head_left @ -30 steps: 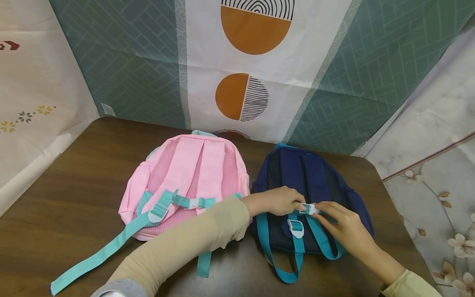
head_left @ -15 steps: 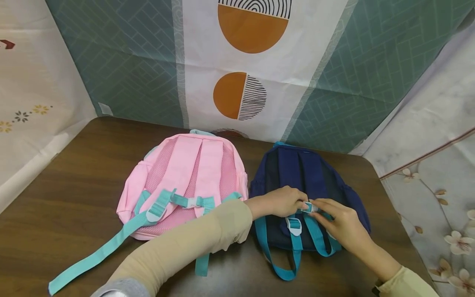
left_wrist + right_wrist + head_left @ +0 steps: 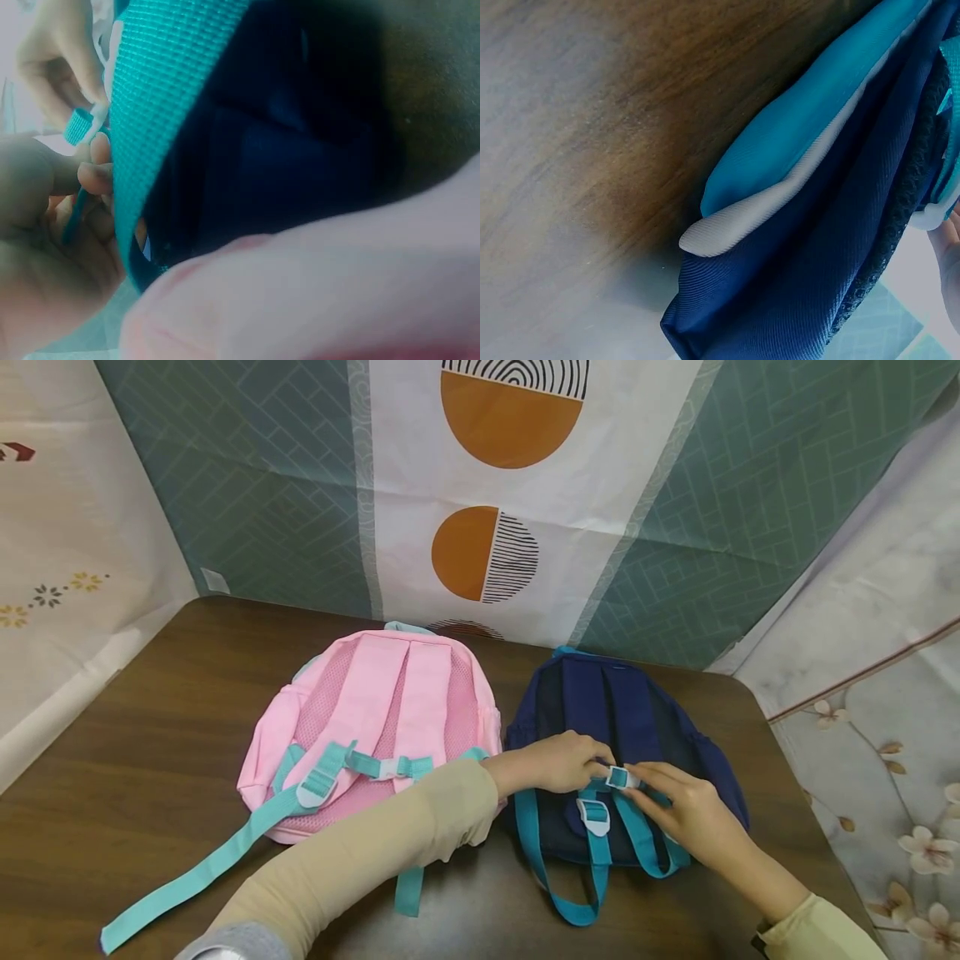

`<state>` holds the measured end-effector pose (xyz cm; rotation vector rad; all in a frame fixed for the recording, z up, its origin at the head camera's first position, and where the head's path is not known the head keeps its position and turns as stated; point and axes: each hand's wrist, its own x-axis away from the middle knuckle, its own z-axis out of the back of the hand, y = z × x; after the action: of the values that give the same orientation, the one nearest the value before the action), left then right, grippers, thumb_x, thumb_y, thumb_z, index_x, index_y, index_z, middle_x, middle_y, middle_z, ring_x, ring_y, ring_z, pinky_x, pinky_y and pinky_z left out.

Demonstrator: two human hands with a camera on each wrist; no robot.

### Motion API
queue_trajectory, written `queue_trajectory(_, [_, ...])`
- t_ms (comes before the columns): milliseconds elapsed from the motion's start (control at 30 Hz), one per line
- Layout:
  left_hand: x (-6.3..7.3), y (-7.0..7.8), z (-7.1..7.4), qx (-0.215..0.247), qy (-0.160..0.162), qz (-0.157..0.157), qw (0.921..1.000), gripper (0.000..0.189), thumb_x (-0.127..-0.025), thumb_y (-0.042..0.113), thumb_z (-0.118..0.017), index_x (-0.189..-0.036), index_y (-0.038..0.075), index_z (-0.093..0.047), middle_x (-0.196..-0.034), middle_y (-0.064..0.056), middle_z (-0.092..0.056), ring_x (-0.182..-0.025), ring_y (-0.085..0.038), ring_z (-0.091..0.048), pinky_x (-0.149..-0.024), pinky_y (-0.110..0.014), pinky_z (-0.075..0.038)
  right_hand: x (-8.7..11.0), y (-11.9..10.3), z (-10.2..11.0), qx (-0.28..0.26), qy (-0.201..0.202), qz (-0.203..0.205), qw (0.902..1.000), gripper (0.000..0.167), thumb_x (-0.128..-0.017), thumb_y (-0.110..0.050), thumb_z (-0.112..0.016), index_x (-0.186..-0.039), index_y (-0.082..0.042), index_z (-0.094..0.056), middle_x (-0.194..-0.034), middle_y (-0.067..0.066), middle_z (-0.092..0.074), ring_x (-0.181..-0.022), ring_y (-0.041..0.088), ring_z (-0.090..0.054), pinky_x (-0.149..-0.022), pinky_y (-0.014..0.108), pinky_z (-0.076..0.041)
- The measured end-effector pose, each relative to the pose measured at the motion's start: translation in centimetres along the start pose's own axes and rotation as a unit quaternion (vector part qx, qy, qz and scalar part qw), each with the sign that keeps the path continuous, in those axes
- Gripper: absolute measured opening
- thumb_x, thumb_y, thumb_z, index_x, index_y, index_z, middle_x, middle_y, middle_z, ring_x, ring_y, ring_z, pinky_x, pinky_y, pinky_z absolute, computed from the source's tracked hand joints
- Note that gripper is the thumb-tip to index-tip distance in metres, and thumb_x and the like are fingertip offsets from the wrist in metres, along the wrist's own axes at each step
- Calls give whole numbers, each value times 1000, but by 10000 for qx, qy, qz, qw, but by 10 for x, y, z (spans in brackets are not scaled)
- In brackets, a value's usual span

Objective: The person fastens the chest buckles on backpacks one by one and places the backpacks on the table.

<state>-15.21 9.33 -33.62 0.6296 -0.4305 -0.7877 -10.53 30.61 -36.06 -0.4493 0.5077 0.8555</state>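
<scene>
A navy backpack (image 3: 637,710) lies on the table, its shoulder straps facing up. Across them runs a teal chest strap with a white buckle (image 3: 621,777). My left hand (image 3: 564,762) pinches the teal webbing at the buckle's left side. From the right, my right hand (image 3: 693,806) holds the buckle's other end between thumb and fingers. The left wrist view shows my left hand (image 3: 45,225) with fingers curled at a narrow teal strap (image 3: 77,126), close to the right fingers. A wide teal strap (image 3: 161,97) partly hides both hands there.
To the left lies a pink backpack (image 3: 427,693), with my left sleeve crossing over its lower part. Its long teal strap (image 3: 198,877) trails over the brown table (image 3: 150,718). A teal loop (image 3: 581,914) hangs from the navy backpack towards the front. Patterned cloths (image 3: 420,460) stand behind the table.
The buckle has tilted, so its white frame with teal webbing shows more. My left fingers have shifted slightly. The view moved a little; both backpacks stay in place.
</scene>
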Motion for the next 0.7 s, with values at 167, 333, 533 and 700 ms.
queue_trajectory(167, [1,-1,-1,-50,70,-7,10000,27,-98,14,-47,-122,13,-61,-87,3,-57,-62,-7,-51,-57,-16,-40,-1,0,-1,68,-76,72,9999,45,-95,-37,-49,-96,4,-70,-91,12,-67,-74,25,-68,-70,12,-49])
queue_trajectory(333, [0,-2,0,-25,49,-44,10000,30,-98,12,-46,-123,15,-62,-89,4,-59,-64,-7,-52,-58,-16,-40,-2,2,-2,235,-61,189,9995,49,-96,-39,-46,-94,5,-70,-89,13,-67,-71,24,-68,-63,17,-51])
queue_trajectory(533, [0,-1,-1,-128,6,114,9999,34,-96,12,-46,-125,20,-61,-76,5,-55,-55,-8,-49,-50,-18,-37,-2,3,-2,257,-130,270,9992,49,-97,-38,-46,-95,6,-69,-89,12,-67,-70,23,-68,-61,18,-51])
queue_trajectory(700, [5,-3,0,-168,53,214,9996,29,-98,18,-48,-123,17,-62,-71,7,-59,-58,-4,-54,-53,-17,-40,0,5,-1,358,-126,255,9990,46,-96,-39,-48,-97,2,-70,-90,10,-67,-67,19,-67,-58,18,-50])
